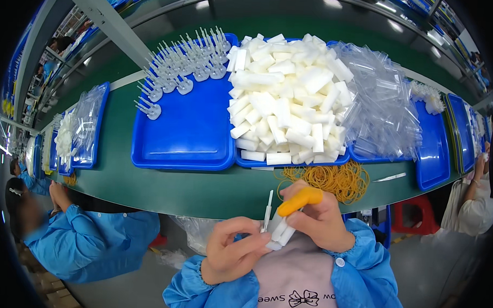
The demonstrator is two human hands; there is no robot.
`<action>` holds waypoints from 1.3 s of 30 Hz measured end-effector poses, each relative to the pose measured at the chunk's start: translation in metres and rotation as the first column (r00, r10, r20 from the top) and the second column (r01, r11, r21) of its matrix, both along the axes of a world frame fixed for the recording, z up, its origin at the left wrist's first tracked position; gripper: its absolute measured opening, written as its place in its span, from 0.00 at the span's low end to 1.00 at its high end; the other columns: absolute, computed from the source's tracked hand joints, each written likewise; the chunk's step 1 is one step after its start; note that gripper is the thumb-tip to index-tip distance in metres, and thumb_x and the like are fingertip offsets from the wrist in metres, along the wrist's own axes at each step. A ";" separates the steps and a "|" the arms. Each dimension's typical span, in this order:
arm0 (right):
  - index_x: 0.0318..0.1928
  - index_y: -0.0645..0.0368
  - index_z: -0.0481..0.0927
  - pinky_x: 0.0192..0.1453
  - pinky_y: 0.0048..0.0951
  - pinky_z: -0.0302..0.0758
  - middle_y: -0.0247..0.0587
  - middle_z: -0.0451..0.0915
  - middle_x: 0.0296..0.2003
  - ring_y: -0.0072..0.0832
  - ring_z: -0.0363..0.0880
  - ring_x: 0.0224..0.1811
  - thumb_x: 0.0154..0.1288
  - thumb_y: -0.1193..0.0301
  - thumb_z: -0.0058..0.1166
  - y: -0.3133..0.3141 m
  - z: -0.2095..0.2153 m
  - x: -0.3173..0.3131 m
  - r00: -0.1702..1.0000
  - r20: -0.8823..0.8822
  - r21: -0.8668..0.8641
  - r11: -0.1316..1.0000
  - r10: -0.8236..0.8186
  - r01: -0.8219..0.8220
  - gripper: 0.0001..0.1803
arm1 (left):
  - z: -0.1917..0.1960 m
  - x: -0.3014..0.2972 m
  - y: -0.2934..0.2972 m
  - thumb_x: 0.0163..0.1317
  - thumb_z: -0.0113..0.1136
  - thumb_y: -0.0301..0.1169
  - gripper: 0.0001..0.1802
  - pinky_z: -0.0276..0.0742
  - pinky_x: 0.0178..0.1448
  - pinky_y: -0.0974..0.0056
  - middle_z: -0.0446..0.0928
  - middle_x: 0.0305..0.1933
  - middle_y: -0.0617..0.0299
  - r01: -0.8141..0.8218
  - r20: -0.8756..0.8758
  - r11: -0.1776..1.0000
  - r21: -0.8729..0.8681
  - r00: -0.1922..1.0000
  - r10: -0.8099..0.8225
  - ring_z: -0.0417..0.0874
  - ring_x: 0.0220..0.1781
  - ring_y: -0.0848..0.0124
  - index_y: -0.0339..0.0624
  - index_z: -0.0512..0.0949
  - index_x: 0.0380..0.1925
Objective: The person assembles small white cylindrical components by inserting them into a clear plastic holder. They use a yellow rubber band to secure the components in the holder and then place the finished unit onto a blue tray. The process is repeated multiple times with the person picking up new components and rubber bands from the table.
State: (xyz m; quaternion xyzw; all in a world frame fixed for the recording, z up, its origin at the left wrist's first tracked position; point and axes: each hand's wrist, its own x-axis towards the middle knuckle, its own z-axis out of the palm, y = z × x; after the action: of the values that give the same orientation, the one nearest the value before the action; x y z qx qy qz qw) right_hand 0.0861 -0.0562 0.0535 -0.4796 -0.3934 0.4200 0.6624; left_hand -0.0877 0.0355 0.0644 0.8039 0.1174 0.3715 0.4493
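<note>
Close to my chest, both hands are closed around small white parts. My left hand [235, 248] pinches a thin white stem piece [268, 210], whose narrow rod points up. Its fingertips also touch the lower end of the white foam pieces [280, 231]. My right hand [321, 217] grips these foam pieces from the other side, between thumb and fingers. An orange finger cot [301, 201] covers one of its fingers. Whether a clear sleeve wraps the foam is too small to tell. Just beyond my right hand lies a heap of yellow-orange rubber bands [346, 182].
A blue tray [184, 135] holds rows of upright stemmed pieces [198, 57]. Beside it are heaped white foam blocks [286, 95] and clear plastic sleeves [381, 99]. White tweezers [389, 177] lie right on the green table [201, 193]. A person in blue [91, 235] sits at left.
</note>
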 end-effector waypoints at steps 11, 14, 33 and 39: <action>0.41 0.62 0.78 0.47 0.29 0.66 0.36 0.75 0.37 0.29 0.70 0.41 0.54 0.78 0.61 -0.010 -0.003 0.006 0.979 0.193 0.110 0.993 -0.069 0.048 0.12 | -0.015 0.006 -0.007 0.44 0.74 0.29 0.27 0.77 0.47 0.61 0.68 0.54 0.47 -0.051 -0.011 0.925 -0.377 0.999 0.051 0.80 0.43 0.62 0.36 0.75 0.45; 0.44 0.64 0.77 0.46 0.28 0.68 0.36 0.75 0.36 0.27 0.71 0.41 0.55 0.79 0.59 -0.022 0.002 0.004 0.974 0.041 0.079 0.972 -0.224 0.221 0.14 | -0.039 0.001 0.019 0.43 0.75 0.35 0.34 0.72 0.54 0.56 0.64 0.61 0.47 0.055 -0.223 0.995 -0.089 0.972 -0.074 0.77 0.50 0.54 0.38 0.70 0.51; 0.43 0.63 0.78 0.54 0.27 0.67 0.41 0.72 0.49 0.26 0.70 0.50 0.56 0.78 0.59 -0.001 -0.041 0.010 0.999 -0.037 -0.079 0.996 -0.033 0.030 0.13 | -0.056 0.032 0.031 0.56 0.47 0.19 0.24 0.48 0.70 0.45 0.69 0.58 0.50 -0.086 -0.430 0.985 0.152 0.891 0.144 0.62 0.65 0.46 0.42 0.71 0.56; 0.45 0.62 0.78 0.54 0.27 0.69 0.37 0.75 0.43 0.23 0.70 0.49 0.57 0.77 0.60 -0.014 -0.045 0.007 0.992 0.123 0.003 1.000 -0.028 0.028 0.14 | -0.062 0.002 0.020 0.51 0.60 0.23 0.21 0.68 0.58 0.52 0.75 0.48 0.52 -0.186 -0.271 0.978 0.099 0.940 0.206 0.74 0.53 0.54 0.42 0.75 0.49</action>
State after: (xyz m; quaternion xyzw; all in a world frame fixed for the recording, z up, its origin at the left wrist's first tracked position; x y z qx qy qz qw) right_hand 0.0929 -0.0701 0.0085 -0.5096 -0.4269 0.3803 0.6430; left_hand -0.0861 0.0559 0.0020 0.8484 0.2455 0.3011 0.3596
